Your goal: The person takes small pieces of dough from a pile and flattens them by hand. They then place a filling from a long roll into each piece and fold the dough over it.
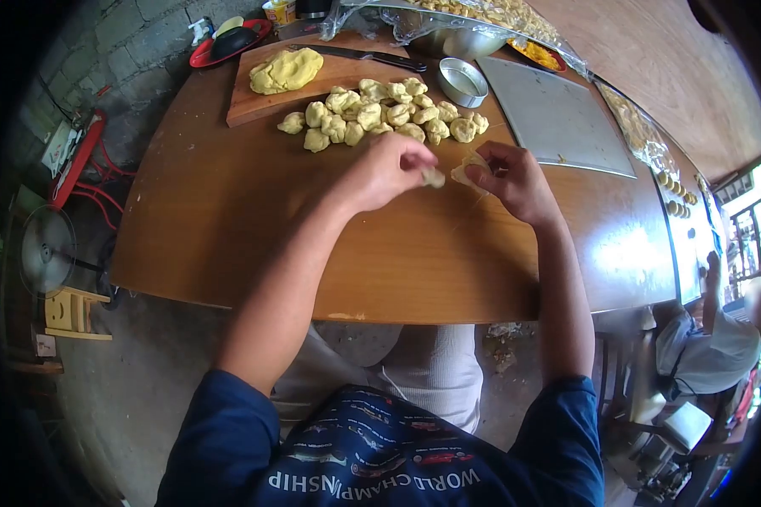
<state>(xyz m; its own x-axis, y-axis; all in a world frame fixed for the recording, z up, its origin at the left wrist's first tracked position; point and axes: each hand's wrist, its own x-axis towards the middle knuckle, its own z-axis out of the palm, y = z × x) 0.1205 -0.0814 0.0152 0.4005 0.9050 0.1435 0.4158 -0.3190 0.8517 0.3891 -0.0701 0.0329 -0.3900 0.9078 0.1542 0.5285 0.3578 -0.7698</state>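
Note:
Over the middle of the table, my left hand pinches a small piece of dough between thumb and fingers. Just across from it, my right hand is closed on a thin, pale piece of dough, partly hidden by the fingers. A small gap separates the two pieces. Right beyond my hands lies a cluster of yellow dough lumps, spread loosely on the brown table.
Behind the lumps, a wooden board carries a large dough mass and a knife. A round metal tin and a flat metal tray lie at the back right. Another person sits at far right.

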